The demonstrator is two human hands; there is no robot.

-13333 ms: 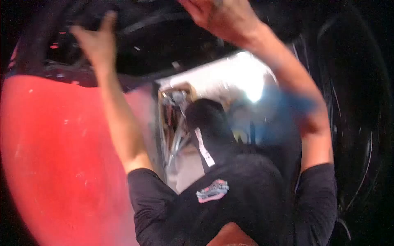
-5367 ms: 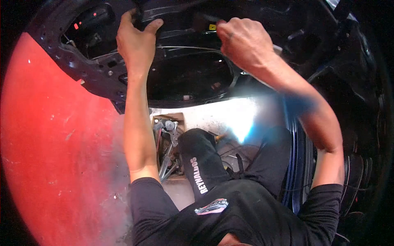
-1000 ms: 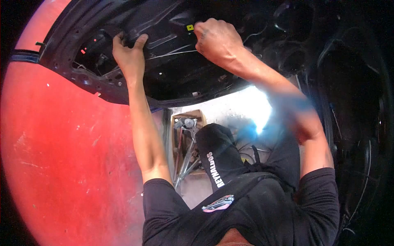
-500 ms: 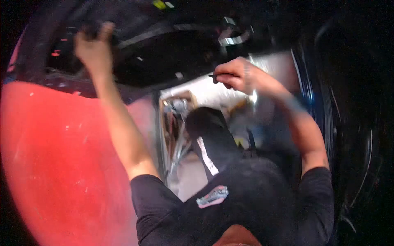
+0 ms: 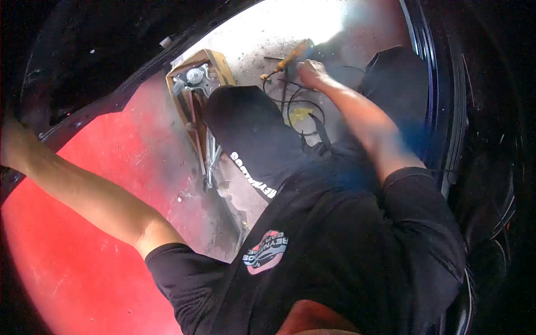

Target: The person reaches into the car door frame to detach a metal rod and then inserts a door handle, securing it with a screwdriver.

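My right hand (image 5: 314, 75) is low over the floor beside a yellow-handled corded work lamp (image 5: 293, 56), which is lit. Its fingers are curled closed, and whatever they hold is hidden. Thin dark rod-like tools (image 5: 284, 84) and a black cable (image 5: 322, 109) lie near that hand. At the far left edge, my left hand (image 5: 14, 144) reaches to the dark inner side of a red car door (image 5: 95, 223). Shadow and the frame edge hide its fingers.
An open cardboard box (image 5: 222, 66) by my knee holds a metal mechanism with a round motor (image 5: 195, 76) and long metal rails (image 5: 211, 159). The dark door panel (image 5: 111, 50) spans the upper left. A door sill (image 5: 434, 84) and loose wires (image 5: 505, 212) are on the right.
My view has tipped down toward the floor. My right hand, earlier raised with a small black item, is now down by the lamp. My left hand has shifted to the frame's left edge.
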